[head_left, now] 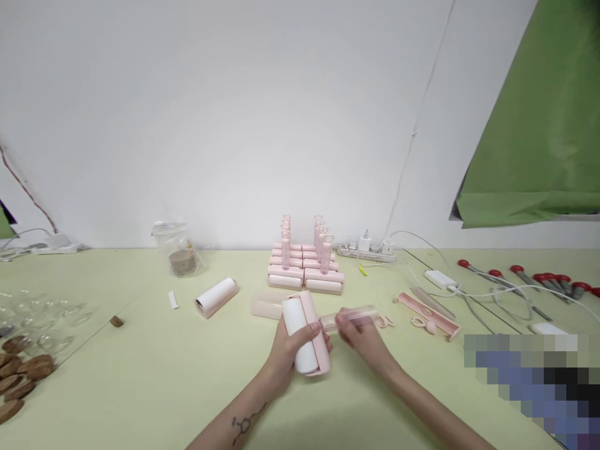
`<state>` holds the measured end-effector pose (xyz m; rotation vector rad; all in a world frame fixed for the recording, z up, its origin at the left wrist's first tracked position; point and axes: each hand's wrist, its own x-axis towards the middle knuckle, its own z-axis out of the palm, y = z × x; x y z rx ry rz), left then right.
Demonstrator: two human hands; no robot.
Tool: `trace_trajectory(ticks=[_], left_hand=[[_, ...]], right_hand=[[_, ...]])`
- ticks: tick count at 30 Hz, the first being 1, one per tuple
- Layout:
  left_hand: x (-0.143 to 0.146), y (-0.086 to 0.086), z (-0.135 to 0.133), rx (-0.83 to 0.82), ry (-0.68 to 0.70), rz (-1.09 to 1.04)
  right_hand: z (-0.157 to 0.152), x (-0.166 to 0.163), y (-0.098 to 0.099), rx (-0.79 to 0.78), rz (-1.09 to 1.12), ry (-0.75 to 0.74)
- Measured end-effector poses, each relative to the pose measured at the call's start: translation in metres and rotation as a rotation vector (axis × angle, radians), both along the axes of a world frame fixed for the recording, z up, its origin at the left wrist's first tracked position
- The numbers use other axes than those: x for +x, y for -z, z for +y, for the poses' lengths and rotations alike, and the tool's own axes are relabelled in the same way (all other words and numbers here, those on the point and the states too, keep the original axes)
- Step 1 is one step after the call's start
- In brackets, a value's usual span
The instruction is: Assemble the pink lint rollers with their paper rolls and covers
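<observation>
My left hand (285, 347) is wrapped round a lint roller (302, 337) with a white roll and a pink casing, tilted above the table. In my right hand (359, 331) is a translucent pink handle (368, 314), its inner end meeting the casing's side; whether it is seated there I cannot tell. Just behind the left hand lies a translucent pink cover (267, 304). To the right of the handle are a small pink ring piece (385, 321), a long pink casing part (429, 314) and another ring piece (424, 324).
Several lint rollers with upright handles (305, 275) stand in two rows near the wall. Another white roll (217, 296) lies left. Beyond are a clear bag (180, 253), brown discs (21, 375), a power strip (368, 252), cables and red-headed tools (550, 281). A pixelated patch covers the right corner.
</observation>
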<state>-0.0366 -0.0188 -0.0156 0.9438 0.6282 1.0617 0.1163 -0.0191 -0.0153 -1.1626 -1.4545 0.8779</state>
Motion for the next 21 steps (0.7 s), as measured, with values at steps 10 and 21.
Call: trace_trajectory(ticks=[10,21], left_hand=[[0.0,0.004,-0.002,0.504,-0.151,0.548],[0.002,-0.002,-0.006,0.533,-0.132,0.626]], right_hand=[[-0.001,0.029,-0.031,0.426,-0.865,0.327],[0.003,0.019,-0.013,-0.011,-0.779,-0.121]])
